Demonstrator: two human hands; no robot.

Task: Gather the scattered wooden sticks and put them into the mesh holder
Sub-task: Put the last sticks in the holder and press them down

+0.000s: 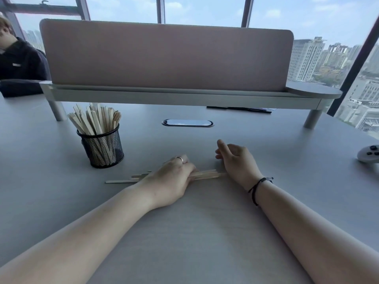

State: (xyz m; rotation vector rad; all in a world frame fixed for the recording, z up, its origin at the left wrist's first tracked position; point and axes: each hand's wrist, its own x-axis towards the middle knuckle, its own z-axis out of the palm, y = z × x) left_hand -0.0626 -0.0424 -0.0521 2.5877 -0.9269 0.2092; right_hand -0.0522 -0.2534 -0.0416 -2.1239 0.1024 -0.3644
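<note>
Your left hand (174,177) lies flat over the middle of the loose wooden sticks (207,174), fingers curled down on them, pinning the bunch against the tabletop (194,232) so it can't roll apart. Your right hand (238,160) stands on edge at the bundle's right end, half open and holding nothing, set there like a stop to square the tips. The mesh holder (103,147) waits just left and beyond, already crowded with upright sticks. How many sticks you've trapped is hard to say: your palm covers the middle, only the ends poke out, and whether your fingers truly grip them can't be seen.
</note>
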